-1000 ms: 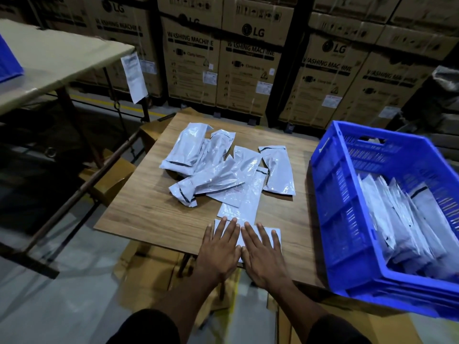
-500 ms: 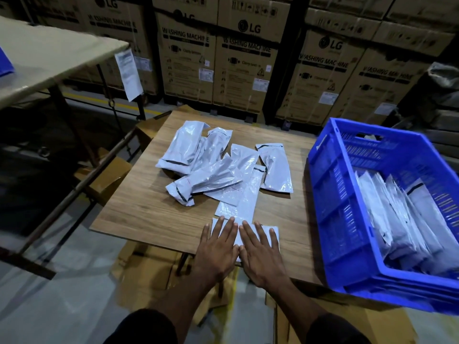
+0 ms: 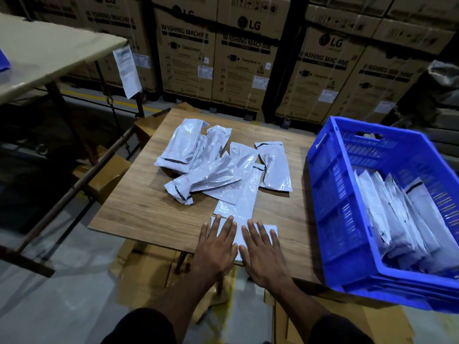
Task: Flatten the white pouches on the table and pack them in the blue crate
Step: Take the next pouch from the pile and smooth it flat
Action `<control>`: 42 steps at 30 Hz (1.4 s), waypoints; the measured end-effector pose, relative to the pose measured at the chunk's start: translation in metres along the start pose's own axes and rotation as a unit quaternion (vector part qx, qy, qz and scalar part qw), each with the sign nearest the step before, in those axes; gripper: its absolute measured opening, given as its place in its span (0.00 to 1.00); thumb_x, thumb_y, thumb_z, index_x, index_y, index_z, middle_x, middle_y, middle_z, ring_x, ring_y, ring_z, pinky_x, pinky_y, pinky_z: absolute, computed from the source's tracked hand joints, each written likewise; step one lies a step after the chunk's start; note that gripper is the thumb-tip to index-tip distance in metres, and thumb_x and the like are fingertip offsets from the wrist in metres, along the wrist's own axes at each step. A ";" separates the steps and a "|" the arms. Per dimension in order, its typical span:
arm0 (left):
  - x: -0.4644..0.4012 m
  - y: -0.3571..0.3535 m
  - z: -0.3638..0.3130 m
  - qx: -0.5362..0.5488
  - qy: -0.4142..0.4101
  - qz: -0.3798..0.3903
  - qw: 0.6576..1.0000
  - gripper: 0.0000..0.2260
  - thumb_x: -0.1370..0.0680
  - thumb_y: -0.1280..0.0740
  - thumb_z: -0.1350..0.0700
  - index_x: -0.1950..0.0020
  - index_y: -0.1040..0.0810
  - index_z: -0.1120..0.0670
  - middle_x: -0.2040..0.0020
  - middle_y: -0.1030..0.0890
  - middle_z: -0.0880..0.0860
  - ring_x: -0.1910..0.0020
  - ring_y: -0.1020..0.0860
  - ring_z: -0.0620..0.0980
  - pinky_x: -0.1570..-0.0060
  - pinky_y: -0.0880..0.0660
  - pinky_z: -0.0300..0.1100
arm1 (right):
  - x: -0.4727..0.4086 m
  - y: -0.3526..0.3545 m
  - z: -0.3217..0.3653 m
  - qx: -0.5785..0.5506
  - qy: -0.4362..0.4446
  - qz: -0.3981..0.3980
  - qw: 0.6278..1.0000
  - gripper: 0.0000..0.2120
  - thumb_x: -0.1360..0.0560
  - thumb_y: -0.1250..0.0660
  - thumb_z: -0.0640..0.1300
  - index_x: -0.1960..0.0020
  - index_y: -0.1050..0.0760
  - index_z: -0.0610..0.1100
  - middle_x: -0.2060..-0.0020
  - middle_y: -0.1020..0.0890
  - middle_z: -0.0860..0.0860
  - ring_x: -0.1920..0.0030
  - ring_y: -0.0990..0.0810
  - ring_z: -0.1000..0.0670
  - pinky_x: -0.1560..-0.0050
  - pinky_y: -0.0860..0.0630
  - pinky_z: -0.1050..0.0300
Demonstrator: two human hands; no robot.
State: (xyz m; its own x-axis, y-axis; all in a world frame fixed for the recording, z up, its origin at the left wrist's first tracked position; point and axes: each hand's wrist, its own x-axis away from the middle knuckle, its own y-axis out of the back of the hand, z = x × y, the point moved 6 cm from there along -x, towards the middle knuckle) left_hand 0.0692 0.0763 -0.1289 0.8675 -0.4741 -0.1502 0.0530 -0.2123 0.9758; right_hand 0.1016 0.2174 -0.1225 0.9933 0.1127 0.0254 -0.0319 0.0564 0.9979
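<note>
Left hand [image 3: 215, 247] and right hand [image 3: 263, 249] side by side at near edge of the wooden surface [image 3: 149, 209], palms down, fingers straight and spread wide, pressing one flat white pouch [image 3: 269, 229]; only its corners and a strip between the hands show; dark sleeves at bottom of frame; just beyond the fingertips, a long flat pouch [image 3: 244, 202] lies on the surface running away from the near edge, its near end touching or overlapping the pressed one; past that, mid-surface, a loose pile of puffy pouches [image 3: 206, 167] overlapping each other, one separate pouch [image 3: 275, 167] at pile's right; right of the surface, blue crate [image 3: 330, 194] tilted, standing just beside the surface edge; inside it a row of packed pouches [image 3: 392, 219] leaning on edge; left, a second table [image 3: 49, 50] with pale top, paper sheet [image 3: 127, 70] hanging off its corner; far back, stacked LG washing machine cartons [image 3: 216, 58] wall to wall.
</note>
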 end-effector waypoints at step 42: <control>0.003 -0.003 0.005 0.043 0.054 0.011 0.998 0.29 0.18 0.45 0.43 0.23 0.31 0.60 0.22 0.33 0.58 0.23 0.34 0.61 0.30 0.30 0.59 | 0.019 0.019 -0.025 -0.027 -0.015 0.070 0.997 0.27 0.16 0.61 0.57 0.19 0.63 0.56 0.22 0.66 0.60 0.23 0.71 0.50 0.22 0.62 0.48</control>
State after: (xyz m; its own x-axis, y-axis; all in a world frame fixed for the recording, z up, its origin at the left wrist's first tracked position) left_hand 0.0697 0.0714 -0.1331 0.9166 -0.3852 -0.1072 -0.0045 -0.2781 0.9606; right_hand 0.1171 0.2458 -0.1043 0.9816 0.0929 0.1669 -0.1756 0.0948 0.9799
